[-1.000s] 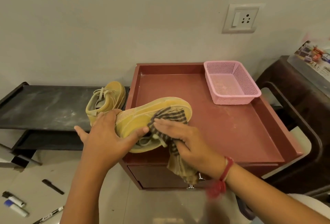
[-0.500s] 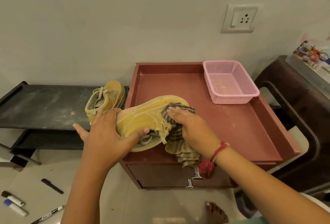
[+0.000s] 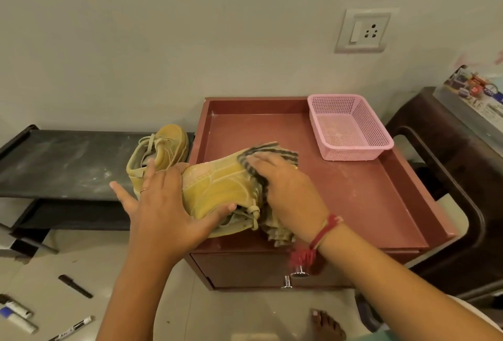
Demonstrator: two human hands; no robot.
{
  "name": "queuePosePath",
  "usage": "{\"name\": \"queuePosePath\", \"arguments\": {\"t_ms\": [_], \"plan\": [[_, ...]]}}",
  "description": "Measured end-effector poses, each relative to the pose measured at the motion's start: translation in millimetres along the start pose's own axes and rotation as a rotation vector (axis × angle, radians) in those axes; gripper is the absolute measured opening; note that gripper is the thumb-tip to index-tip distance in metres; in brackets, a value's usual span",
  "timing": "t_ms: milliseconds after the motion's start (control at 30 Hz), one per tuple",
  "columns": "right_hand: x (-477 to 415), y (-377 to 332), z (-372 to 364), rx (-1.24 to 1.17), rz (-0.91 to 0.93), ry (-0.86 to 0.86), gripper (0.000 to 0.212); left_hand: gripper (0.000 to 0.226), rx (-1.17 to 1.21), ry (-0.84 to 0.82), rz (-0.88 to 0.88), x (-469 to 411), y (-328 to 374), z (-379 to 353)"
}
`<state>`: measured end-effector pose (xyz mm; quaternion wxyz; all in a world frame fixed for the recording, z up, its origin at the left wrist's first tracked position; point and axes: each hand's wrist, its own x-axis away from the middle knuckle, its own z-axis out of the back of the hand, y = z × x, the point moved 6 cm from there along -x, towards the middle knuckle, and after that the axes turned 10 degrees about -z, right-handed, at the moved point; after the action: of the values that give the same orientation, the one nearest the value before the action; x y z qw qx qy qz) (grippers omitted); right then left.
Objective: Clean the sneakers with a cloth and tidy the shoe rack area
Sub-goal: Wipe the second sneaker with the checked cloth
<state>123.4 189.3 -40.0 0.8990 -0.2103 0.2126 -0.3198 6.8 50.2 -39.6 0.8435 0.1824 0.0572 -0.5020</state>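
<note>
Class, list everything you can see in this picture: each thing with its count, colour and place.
held sneaker: one, yellow, cabinet top's front left
second sneaker: one, yellow, shoe rack's right end
cloth: one, grey-beige striped, over held sneaker's toe
cabinet: one, red-brown, centre
basket: one, pink, cabinet top's back right
shoe rack: one, black, left of cabinet
markers: four, black and white, floor lower left
wall socket: one, white, above basket
chair: one, dark brown, right
left hand: grips held sneaker
right hand: presses cloth
</note>
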Motion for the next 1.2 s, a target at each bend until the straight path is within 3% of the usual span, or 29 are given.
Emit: {"name": "queuePosePath", "arguments": {"t_ms": [67, 233, 367, 533, 667, 833, 933, 1100, 1200], "plan": [[-6.3, 7.6, 5.7, -0.010, -0.068, 0.033, 0.062, 0.108, 0.009, 0.007, -0.002, 0.2, 0.7, 0.6], [20.2, -42.2, -7.0, -0.179, 0.185, -0.175, 0.056, 0.105, -0.028, 0.018, -0.079, 0.2, 4.5, 1.4], [2.0, -20.5, 3.2, -0.049, 0.042, -0.032, 0.052, 0.105, -0.037, 0.019, -0.092, 0.1, 5.6, 1.4], [27.1, -44.3, -12.3, -0.044, 0.159, -0.100, 0.058, 0.100, -0.045, 0.028, -0.109, -0.3, 5.6, 1.5], [1.0, 6.1, 1.1, 0.035, -0.067, 0.045, 0.065, 0.107, -0.045, 0.006, -0.096, -2.3, 3.7, 1.9], [21.1, -18.4, -13.1, 0.039, 0.058, -0.025, 0.061, 0.107, -0.046, 0.003, -0.095, -2.8, 2.1, 1.9], [2.4, 13.6, -4.0, 0.098, -0.052, 0.004, 0.053, 0.108, -0.040, -0.013, -0.062, -1.1, -1.9, 1.1], [-19.2, 66.5, 8.4, -0.166, -0.329, 0.016, 0.055, 0.111, -0.016, -0.005, -0.020, -0.5, -3.5, 0.2], [-10.3, 53.7, 11.4, -0.280, -0.306, 0.105, 0.055, 0.110, -0.007, -0.003, -0.014, 0.6, -5.6, 1.0]]}}
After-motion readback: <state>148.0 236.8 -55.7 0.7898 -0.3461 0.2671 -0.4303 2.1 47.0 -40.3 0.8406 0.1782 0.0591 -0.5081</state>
